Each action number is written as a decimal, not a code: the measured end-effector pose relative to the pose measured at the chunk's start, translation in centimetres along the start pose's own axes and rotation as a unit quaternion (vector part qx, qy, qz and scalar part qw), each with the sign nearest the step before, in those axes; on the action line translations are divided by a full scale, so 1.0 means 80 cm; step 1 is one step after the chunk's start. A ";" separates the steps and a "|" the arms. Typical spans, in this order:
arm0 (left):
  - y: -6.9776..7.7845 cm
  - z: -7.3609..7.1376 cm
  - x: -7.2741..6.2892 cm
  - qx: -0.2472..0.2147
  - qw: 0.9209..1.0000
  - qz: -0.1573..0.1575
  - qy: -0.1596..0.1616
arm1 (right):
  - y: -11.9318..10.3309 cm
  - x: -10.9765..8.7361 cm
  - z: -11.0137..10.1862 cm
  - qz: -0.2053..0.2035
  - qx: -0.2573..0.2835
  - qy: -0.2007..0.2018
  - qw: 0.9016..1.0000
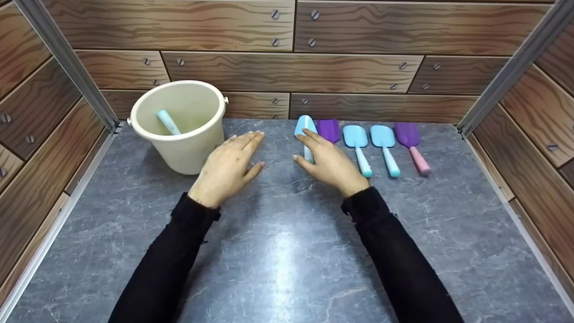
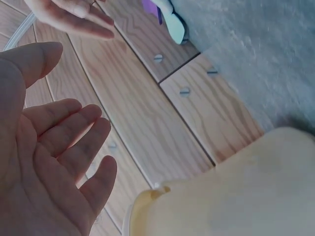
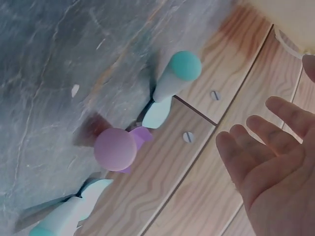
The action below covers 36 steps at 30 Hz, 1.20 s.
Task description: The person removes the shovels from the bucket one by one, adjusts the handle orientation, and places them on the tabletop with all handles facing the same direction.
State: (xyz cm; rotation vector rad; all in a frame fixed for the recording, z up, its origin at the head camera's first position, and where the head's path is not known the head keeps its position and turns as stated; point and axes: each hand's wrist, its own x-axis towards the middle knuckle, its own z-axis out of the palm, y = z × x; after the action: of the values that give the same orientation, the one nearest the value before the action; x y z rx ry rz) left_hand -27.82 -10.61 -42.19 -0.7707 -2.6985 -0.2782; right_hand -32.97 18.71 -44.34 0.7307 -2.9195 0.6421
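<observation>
My left hand (image 1: 228, 166) hovers beside the cream bucket (image 1: 188, 154), its fingers straight and holding nothing. Inside the bucket leans a light blue handle (image 1: 168, 122); its lower part is hidden by the rim. My right hand (image 1: 332, 163), also empty with fingers extended, overlaps the leftmost blue toy shovel (image 1: 305, 123) in the head view. Next to that one lies a purple shovel (image 1: 328, 129), its handle hidden by the hand. The right wrist view shows a round pink handle end (image 3: 115, 150) between two blue-handled shovels, apart from the palm.
Two blue shovels (image 1: 355, 136) and a purple shovel with a pink handle (image 1: 408, 134) lie farther right in the row. The grey marbled tabletop (image 1: 278, 215) is bounded by wood-patterned walls (image 1: 350, 72) at the back and sides.
</observation>
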 end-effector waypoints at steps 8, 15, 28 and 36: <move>-0.011 -0.016 -0.002 0.003 1.000 -0.029 0.005 | -0.008 -0.014 0.004 -0.006 -0.027 0.006 1.000; -0.021 -0.028 -0.005 -0.002 0.999 -0.040 0.027 | -0.018 -0.021 0.005 -0.017 -0.038 0.014 0.999; -0.051 -0.048 -0.013 -0.035 0.994 -0.070 0.079 | -0.049 -0.030 -0.001 -0.041 -0.076 0.017 0.996; -0.068 -0.056 -0.015 -0.065 0.988 -0.109 0.084 | -0.065 -0.036 -0.003 -0.074 -0.084 0.024 0.993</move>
State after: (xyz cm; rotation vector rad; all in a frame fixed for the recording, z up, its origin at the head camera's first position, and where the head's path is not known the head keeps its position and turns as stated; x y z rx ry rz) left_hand -28.69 -16.96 -38.95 -0.4610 -2.6243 -0.5506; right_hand -28.03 15.89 -42.59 0.8864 -2.7990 0.3899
